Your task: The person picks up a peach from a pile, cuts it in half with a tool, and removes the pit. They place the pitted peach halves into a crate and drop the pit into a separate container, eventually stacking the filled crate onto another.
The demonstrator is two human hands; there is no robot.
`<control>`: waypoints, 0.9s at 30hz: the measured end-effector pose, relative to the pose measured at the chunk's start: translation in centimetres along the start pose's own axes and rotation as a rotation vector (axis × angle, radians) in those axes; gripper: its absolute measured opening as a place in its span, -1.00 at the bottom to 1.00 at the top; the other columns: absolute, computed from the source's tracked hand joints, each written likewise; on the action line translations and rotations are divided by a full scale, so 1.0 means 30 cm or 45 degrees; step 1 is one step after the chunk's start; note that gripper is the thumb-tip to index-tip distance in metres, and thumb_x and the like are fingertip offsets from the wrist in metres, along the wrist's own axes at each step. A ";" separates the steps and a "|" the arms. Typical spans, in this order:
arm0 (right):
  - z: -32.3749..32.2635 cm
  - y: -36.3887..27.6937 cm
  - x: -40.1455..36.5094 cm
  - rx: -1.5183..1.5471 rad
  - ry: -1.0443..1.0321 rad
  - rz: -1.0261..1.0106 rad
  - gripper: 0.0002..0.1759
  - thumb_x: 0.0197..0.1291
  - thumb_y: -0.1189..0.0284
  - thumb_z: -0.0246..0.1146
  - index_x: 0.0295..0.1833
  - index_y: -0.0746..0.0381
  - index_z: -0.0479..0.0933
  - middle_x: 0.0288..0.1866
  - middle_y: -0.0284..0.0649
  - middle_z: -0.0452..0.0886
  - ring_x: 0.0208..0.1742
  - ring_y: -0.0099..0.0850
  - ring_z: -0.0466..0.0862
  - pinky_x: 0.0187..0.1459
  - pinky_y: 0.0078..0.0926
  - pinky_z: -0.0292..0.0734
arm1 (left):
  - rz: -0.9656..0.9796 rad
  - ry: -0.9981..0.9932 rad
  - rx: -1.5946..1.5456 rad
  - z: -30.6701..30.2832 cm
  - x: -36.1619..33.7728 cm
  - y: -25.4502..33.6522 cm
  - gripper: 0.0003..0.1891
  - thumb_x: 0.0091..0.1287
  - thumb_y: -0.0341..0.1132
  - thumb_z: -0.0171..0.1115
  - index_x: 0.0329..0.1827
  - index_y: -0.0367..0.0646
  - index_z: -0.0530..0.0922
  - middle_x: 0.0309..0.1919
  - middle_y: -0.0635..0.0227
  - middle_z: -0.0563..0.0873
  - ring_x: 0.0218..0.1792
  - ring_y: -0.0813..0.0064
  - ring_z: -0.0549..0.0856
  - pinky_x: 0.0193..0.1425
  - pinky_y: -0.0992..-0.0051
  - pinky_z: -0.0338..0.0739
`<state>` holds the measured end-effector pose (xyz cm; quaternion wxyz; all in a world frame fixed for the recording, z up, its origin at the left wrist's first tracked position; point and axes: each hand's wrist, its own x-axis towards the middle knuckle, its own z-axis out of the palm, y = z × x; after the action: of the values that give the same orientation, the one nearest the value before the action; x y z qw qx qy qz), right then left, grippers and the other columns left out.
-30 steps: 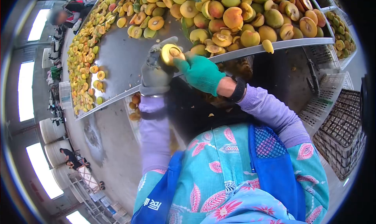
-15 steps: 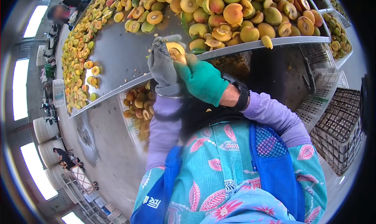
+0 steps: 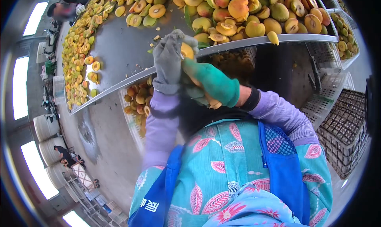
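Steel table (image 3: pixel 119 56) heaped with cut fruit. The left hand (image 3: pixel 168 62) grips a yellow fruit (image 3: pixel 187 51). The right hand (image 3: pixel 212 82) has rotated lower, curled closed, contents unclear. Looks mid-twist.

Left hand (image 3: pixel 168 64) grips a fruit half (image 3: pixel 187 51) against the right hand (image 3: pixel 213 82).

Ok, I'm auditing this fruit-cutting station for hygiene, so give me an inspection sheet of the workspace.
Surface: metal table, wet-looking, scraps scattered.
Job's things: yellow fruit at the table edge.
Clutter: heaped whole and halved fruit; crate of fruit below the table.
Hands: left hand, grey glove, fingers closed on the fruit; right hand, green glove, against it, grip unclear.
Cables: nothing seen.
Surroundings: stacked crates, white drums, another person at the table's far end.
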<state>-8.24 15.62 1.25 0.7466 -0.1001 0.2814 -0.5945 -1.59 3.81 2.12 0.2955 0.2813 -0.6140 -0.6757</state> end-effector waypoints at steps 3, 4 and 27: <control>-0.031 -0.009 0.027 0.595 -0.649 0.241 -0.60 0.45 -0.02 -0.03 -0.22 0.06 0.44 -0.66 -0.51 0.27 -0.68 -0.59 0.25 -0.65 -0.59 0.12 | -0.222 0.135 -0.514 -0.015 -0.009 0.023 -0.66 0.47 -0.09 0.07 -0.21 -0.23 0.59 -0.45 0.21 0.68 -0.56 0.45 0.61 -0.46 0.53 0.51; -0.042 0.005 0.038 0.821 -0.875 0.278 -0.60 0.47 -0.02 -0.05 -0.22 0.06 0.44 -0.66 -0.52 0.26 -0.68 -0.59 0.24 -0.63 -0.59 0.12 | -0.300 0.271 -0.718 -0.014 -0.020 0.026 -0.68 0.47 -0.09 0.07 -0.18 -0.20 0.58 -0.42 0.21 0.68 -0.54 0.45 0.62 -0.45 0.53 0.52; -0.096 -0.194 0.186 -1.282 0.571 -0.627 -0.53 0.41 0.06 0.07 -0.11 0.34 0.44 -0.49 0.11 0.59 -0.49 -0.03 0.66 -0.41 -0.07 0.53 | -0.190 -0.123 1.462 -0.208 0.444 0.045 -0.55 0.19 -0.28 0.35 0.12 -0.26 0.48 -0.07 0.02 0.69 -0.05 0.23 0.71 -0.01 0.33 0.62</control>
<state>-13.88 9.29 0.04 0.3702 -0.3755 0.6473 -0.5504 -5.78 -10.34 2.69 0.0189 0.4080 -0.8733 -0.2655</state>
